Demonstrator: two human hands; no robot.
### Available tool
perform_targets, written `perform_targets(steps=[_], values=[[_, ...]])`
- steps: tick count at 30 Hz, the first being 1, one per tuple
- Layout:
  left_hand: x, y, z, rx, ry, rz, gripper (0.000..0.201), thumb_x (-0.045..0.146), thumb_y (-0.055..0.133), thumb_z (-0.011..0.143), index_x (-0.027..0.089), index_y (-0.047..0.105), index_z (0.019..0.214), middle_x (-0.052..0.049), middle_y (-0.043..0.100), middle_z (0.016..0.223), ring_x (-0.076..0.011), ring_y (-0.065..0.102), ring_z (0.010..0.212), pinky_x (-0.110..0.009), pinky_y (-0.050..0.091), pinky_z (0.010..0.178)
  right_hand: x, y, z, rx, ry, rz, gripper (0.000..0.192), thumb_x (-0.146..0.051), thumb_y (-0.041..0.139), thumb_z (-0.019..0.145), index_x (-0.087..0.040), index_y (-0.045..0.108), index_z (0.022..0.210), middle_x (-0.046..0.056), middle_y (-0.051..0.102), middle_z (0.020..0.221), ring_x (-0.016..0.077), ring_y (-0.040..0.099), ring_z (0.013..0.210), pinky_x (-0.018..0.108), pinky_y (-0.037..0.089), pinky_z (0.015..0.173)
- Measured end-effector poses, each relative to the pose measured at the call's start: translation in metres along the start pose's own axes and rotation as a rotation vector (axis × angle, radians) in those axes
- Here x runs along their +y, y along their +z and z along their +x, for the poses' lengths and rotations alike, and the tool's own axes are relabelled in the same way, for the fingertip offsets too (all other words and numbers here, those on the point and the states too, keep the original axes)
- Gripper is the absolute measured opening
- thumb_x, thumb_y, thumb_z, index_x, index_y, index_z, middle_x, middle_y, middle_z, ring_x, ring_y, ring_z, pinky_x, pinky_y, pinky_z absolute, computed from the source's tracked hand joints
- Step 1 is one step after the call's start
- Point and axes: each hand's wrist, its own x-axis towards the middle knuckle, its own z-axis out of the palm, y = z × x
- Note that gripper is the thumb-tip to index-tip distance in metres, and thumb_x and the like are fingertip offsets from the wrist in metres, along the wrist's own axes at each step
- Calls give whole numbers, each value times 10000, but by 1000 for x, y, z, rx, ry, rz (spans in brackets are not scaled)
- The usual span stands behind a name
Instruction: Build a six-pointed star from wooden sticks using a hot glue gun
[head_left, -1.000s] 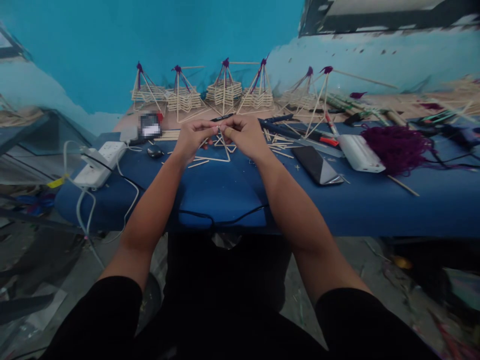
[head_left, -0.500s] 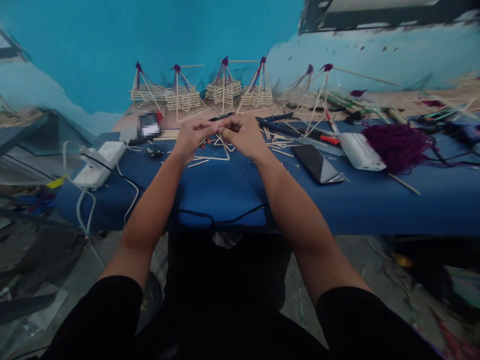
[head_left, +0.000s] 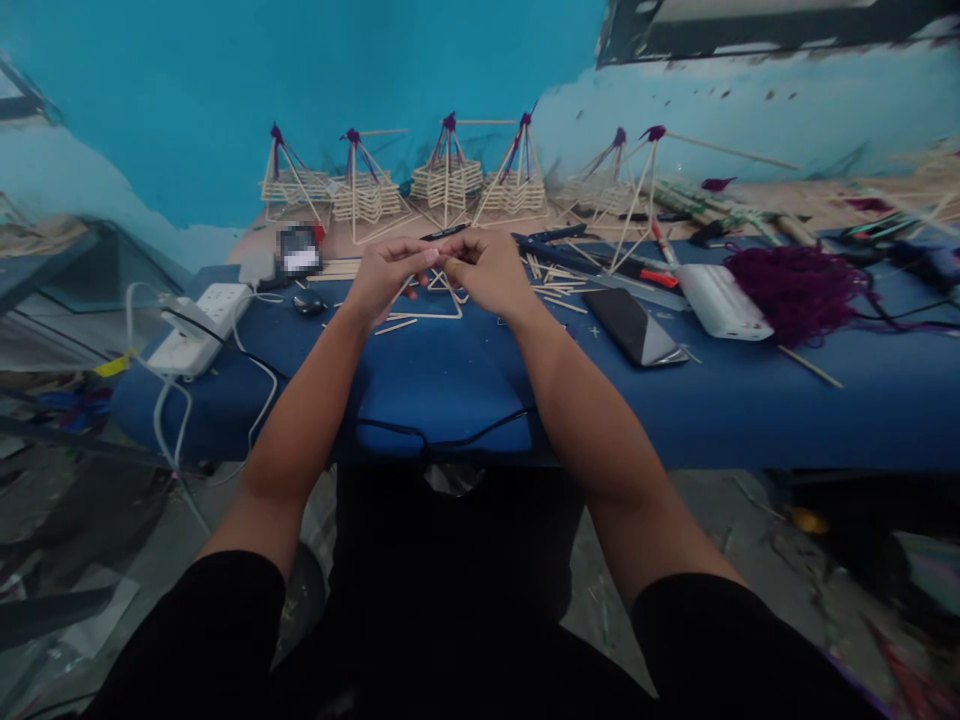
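Stick frame (head_left: pixel 435 305): a triangle of thin wooden sticks, lying on the blue table (head_left: pixel 450 380) at centre, its apex rising toward 12 o'clock between the two hands. Left hand (head_left: pixel 386 275) and right hand (head_left: pixel 487 270) are meeting fingertip to fingertip directly over the apex. Both hands are curling narrow, thumbs and forefingers pinching together; what they are pinching is too small to make out, though it is sitting right at the top of the frame. Whether the fingers are actually touching the sticks cannot be told.

Loose sticks (head_left: pixel 555 285) are lying scattered at 3 o'clock of the right hand, just beside it. A phone (head_left: pixel 634 328) is lying flat further toward 3 o'clock, near the sticks. A white box (head_left: pixel 724 302) is sitting beside the phone on its 3 o'clock side, and a heap of purple yarn (head_left: pixel 799 290) is touching the box's far end.

At 9 o'clock of the left hand, a small dark mouse-like object (head_left: pixel 309 303) is resting near the wrist. A power strip (head_left: pixel 196 328) is hanging over the table's edge further toward 9 o'clock, cables trailing down.

At 12 o'clock, along the wall, a row of finished stick pyramids (head_left: pixel 446 185) with purple tops is standing upright, well apart from the hands.
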Motion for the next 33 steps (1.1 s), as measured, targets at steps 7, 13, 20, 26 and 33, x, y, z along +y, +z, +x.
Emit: perform_targets(steps=[7, 13, 20, 26, 33], values=[[-1, -3, 2, 4, -47, 33, 77, 213, 833, 914, 172, 877, 963, -59, 862, 1000, -112, 741, 723, -157, 512, 542, 3, 0, 1, 5, -8, -31, 82, -283, 775, 913, -206, 749, 899, 35, 731, 805, 191, 659, 763, 360, 551, 737], [0, 0, 0, 41, -32, 48, 92, 236, 831, 974, 172, 842, 909, -48, 828, 893, -117, 733, 710, -162, 490, 522, 0, 0, 0, -19, 5, -24, 97, -273, 788, 939, -204, 735, 897, 20, 707, 803, 171, 641, 741, 351, 541, 747], [-2, 1, 1, 36, -39, 59, 231, 357, 862, 1003, 174, 806, 874, -59, 839, 930, -127, 742, 713, -178, 487, 542, -1, 0, -1, -23, 7, -23, 79, -246, 775, 921, -209, 716, 884, 15, 693, 790, 163, 614, 716, 349, 523, 728], [-2, 2, 1, 65, -26, 81, 214, 333, 927, 947, 180, 803, 863, -38, 817, 860, -116, 728, 690, -159, 482, 519, -3, 0, -2, -41, 26, -41, 155, -331, 821, 929, -219, 720, 892, 30, 682, 794, 190, 632, 777, 363, 542, 736], [-1, 3, 1, 87, -4, 134, 262, 346, 961, 937, 177, 793, 829, -37, 811, 832, -115, 729, 684, -155, 493, 511, -4, -1, -2, -43, 39, -36, 150, -312, 830, 949, -217, 727, 894, 15, 667, 769, 173, 615, 728, 350, 514, 725]])
